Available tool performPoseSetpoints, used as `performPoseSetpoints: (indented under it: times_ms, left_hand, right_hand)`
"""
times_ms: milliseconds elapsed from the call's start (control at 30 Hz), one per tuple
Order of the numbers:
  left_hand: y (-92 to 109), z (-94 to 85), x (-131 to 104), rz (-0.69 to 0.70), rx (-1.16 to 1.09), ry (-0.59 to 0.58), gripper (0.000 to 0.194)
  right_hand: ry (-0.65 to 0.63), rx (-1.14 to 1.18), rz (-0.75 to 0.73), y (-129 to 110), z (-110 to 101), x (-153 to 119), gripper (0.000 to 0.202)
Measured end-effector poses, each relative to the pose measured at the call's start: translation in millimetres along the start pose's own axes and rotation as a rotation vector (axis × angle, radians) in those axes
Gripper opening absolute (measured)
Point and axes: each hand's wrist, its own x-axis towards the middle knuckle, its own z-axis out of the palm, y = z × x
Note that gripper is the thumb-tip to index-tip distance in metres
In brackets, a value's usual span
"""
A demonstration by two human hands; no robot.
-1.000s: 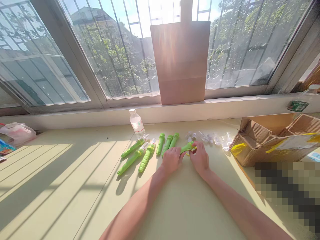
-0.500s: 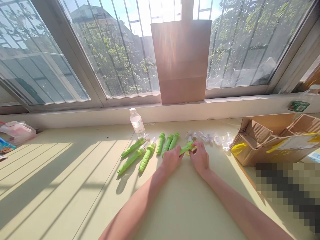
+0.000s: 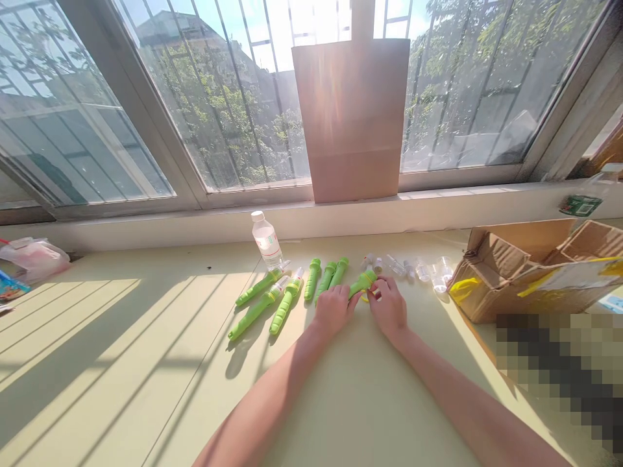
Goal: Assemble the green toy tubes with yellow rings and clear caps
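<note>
My left hand (image 3: 333,308) is closed around a green plastic tube with a ridged body (image 3: 359,285), its wider collar end pointing up and to the right. My right hand (image 3: 389,305) is beside that collar, fingertips pinched at a thin yellow loop (image 3: 365,296) under the tube. How the loop is joined to the tube is hidden by the fingers. Just left of my left hand lie several similar green tubes (image 3: 312,279) without clear ends. Farther left, other green tubes (image 3: 287,308) carry clear tips. Small clear plastic pieces (image 3: 396,266) lie beyond my right hand.
A water bottle (image 3: 267,241) stands behind the tubes. At the right is an open cardboard box (image 3: 530,279) with yellow tape. A brown board (image 3: 353,123) leans against the window. A pinkish plastic bag (image 3: 41,258) sits at the far left of the pale table (image 3: 121,363).
The held tube has turned slightly, so more of its collar shows. My right fingers have slid down from the collar to the yellow loop. The other tubes stay put.
</note>
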Motion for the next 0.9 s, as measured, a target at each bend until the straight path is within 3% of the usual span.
performPoseSetpoints:
  times_ms: [467,767,900]
  left_hand:
    - [4.3,-5.8,2.9,-0.056,-0.055,-0.095,0.04]
    - [-0.9,-1.7,1.0,-0.055,-0.109,0.003,0.039]
    - [-1.3,-0.9,0.2,-0.064,-0.132,0.017,0.037]
  right_hand:
    - [-0.009,0.139,-0.152,-3.4,-0.4,-2.9,0.024]
    - [-0.04,0.198,-0.04,-5.8,-3.7,-0.9,0.042]
    - [-0.053,0.208,-0.057,-8.0,-6.0,-2.2,0.044]
